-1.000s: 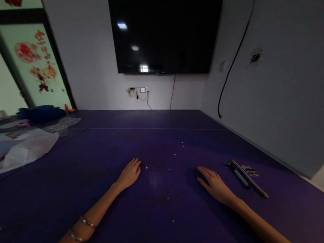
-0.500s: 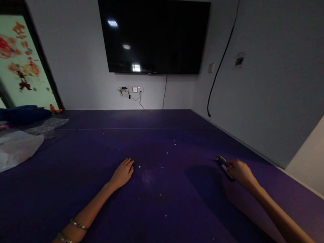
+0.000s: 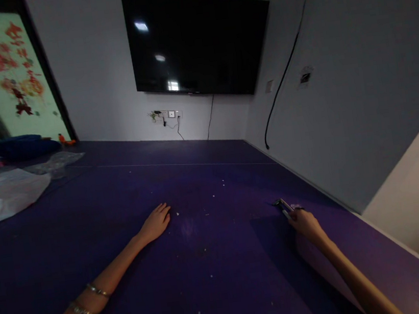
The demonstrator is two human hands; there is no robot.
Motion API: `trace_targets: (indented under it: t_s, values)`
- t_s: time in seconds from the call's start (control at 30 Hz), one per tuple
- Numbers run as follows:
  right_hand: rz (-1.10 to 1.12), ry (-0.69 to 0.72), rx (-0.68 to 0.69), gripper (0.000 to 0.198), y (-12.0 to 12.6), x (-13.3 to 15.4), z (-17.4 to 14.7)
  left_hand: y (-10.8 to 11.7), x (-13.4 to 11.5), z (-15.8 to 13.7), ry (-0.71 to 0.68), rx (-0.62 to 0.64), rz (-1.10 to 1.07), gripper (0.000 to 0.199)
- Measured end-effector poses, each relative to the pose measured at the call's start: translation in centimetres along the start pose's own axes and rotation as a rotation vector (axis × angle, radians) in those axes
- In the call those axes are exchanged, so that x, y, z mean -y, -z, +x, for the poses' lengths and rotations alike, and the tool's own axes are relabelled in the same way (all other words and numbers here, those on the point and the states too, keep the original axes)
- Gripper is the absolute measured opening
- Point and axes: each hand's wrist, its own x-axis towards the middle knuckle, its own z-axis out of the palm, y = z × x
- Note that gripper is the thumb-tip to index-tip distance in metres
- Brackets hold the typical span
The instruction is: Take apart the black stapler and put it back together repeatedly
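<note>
While right hand (image 3: 306,224) touches slim tool (image 3: 286,204), red door lettering (image 3: 21,52) too blurred.

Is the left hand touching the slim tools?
No, the left hand lies on the purple tabletop, well apart from the slim tools, which are at the fingers of the right hand.

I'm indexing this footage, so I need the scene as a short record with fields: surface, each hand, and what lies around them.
Surface: purple surface
Left hand: palm down on the purple surface, nothing seen in it
Beside left hand: small white scrap
Left forearm: two bracelets
Right hand: at slim tools; whether it grips them cannot be told
Far left: whitish sheet, dark blue item
Far wall: black screen, above outlets
</note>
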Motion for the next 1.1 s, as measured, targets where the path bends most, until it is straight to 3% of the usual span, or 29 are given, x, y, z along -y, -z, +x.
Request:
trace_targets:
  t_s: [0.23, 0.43, 0.63, 0.7, 0.77, 0.87, 1.1]
  values:
    - [0.068, 0.014, -0.045, 0.030, 1.1, 1.4, -0.5, 1.0, -1.4, 0.4, 0.049, -0.037, -0.030, 0.040]
    - [0.164, 0.163, -0.111, 0.032, 3.4, 7.0, -1.1, 3.0, -8.3, 2.8, -0.083, -0.145, -0.237, 0.028]
    - [0.212, 0.307, -0.208, 0.028, 4.3, 13.4, -1.9, 1.7, -16.2, 5.2, -0.103, 0.023, -0.579, 0.023]
    - [0.221, 0.343, -0.218, 0.026, 4.2, 15.1, -2.4, 0.5, -18.0, 5.8, -0.053, 0.074, -0.720, 0.027]
    - [0.217, 0.366, -0.212, 0.025, 4.1, 16.4, -3.0, -0.5, -19.3, 6.4, 0.082, 0.160, -0.849, 0.038]
    - [0.192, 0.406, -0.176, 0.026, 3.9, 17.9, -4.0, -1.2, -20.7, 7.0, 0.243, 0.271, -0.999, 0.041]
    - [0.080, 0.496, -0.168, 0.027, 3.2, 19.3, -5.7, 0.2, -20.7, 6.9, 0.172, 0.233, -0.963, 0.043]
